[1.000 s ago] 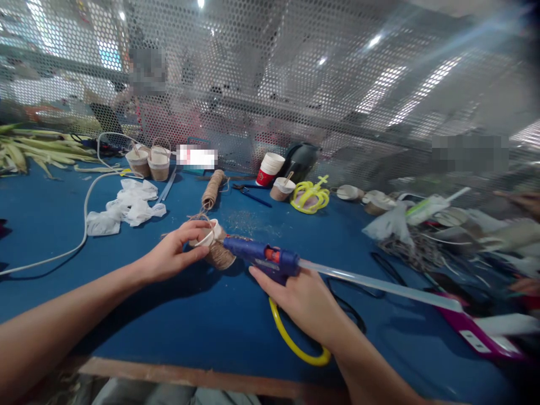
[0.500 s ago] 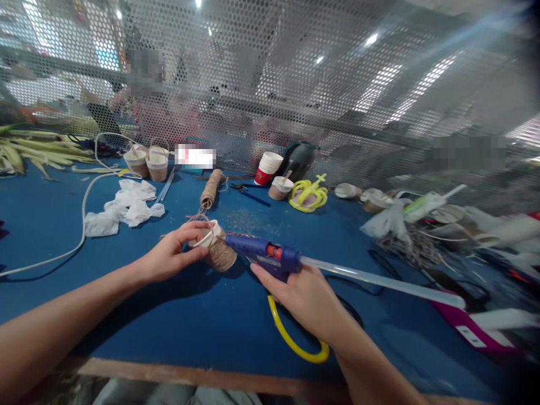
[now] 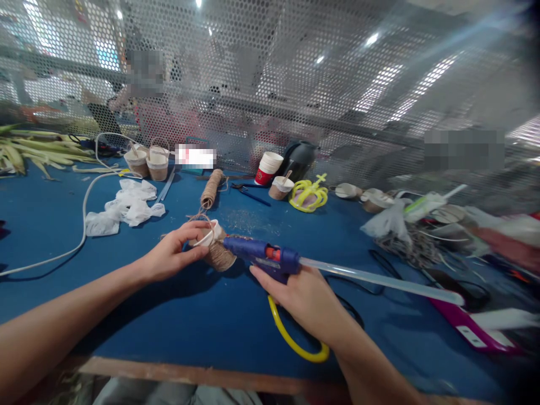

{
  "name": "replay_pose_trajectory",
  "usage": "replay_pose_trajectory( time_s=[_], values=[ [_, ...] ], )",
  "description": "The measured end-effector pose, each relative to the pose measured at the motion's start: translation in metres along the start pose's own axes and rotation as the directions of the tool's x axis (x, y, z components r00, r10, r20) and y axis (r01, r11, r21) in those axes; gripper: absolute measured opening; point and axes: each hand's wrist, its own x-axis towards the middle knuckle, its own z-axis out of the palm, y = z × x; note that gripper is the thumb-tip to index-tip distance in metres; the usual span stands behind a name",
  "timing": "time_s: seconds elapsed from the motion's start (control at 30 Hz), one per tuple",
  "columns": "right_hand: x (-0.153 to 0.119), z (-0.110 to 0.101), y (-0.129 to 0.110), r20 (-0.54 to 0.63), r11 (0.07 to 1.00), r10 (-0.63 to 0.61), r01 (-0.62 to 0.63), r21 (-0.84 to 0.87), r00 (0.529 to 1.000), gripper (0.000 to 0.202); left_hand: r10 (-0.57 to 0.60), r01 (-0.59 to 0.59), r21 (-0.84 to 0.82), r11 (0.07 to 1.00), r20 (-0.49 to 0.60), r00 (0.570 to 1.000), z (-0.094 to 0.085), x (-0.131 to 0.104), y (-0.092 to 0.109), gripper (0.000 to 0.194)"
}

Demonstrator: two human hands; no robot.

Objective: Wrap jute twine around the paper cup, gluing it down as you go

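Note:
My left hand (image 3: 179, 252) grips the rim of a paper cup (image 3: 220, 256) wrapped in brown twine, which lies tilted above the blue table. My right hand (image 3: 310, 298) is closed round the handle of a blue glue gun (image 3: 261, 256). The gun's nozzle is at the cup's right side, close to the rim; whether it touches cannot be made out. A long clear glue stick (image 3: 379, 279) sticks out of the gun's back. From the cup a strand of twine runs up to a twine roll (image 3: 212, 188).
White crumpled plastic (image 3: 124, 208) and a white cable (image 3: 86, 211) lie left. Behind are twine-wrapped cups (image 3: 158, 164), pliers (image 3: 255, 195), a red-and-white cup (image 3: 269, 169) and a yellow crown-shaped piece (image 3: 307, 197). A magenta power strip (image 3: 472, 332) sits right, and a metal mesh stands behind.
The glue gun has shifted very slightly to the left against the cup. Both hands keep their holds. Behind the mesh, at the right, a reddish shape has appeared beside the clutter.

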Motion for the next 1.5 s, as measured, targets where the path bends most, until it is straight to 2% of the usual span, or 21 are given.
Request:
replay_pose_trajectory(
  time_s=[0.17,0.37,0.67,0.9,1.03,1.33,1.5],
  values=[
    [0.002,-0.002,0.005,0.028,1.000,0.001,-0.002,0.031,1.000,0.024,0.016,-0.016,-0.027,1.000,0.004,1.000,-0.001,0.000,0.002,0.017],
    [0.004,0.000,0.008,0.017,0.959,0.142,-0.142,0.244,0.990,0.019,0.041,-0.041,-0.024,0.999,0.015,0.999,-0.001,0.000,0.002,0.018],
    [0.002,-0.001,0.004,0.066,0.961,0.157,-0.168,0.222,0.985,0.020,0.030,-0.030,-0.014,0.999,0.017,0.999,-0.002,0.000,0.001,0.017],
    [0.003,0.001,0.007,0.047,0.927,0.220,-0.224,0.302,0.974,0.020,0.040,-0.040,-0.009,0.999,0.017,0.999,-0.002,0.000,0.000,0.022],
    [0.002,0.002,0.007,0.041,0.951,0.191,-0.195,0.240,0.981,0.021,0.030,-0.029,-0.018,0.999,0.011,0.999,-0.002,0.000,0.000,0.025],
    [-0.002,0.000,0.003,0.049,0.998,-0.050,0.047,0.043,0.998,0.023,0.025,-0.024,-0.012,1.000,0.013,1.000,-0.002,0.000,0.002,0.019],
    [-0.001,0.001,-0.003,0.031,0.991,0.035,-0.039,0.131,0.999,0.020,0.026,-0.026,0.020,0.999,0.010,1.000,-0.002,0.001,0.000,0.019]
  ],
)
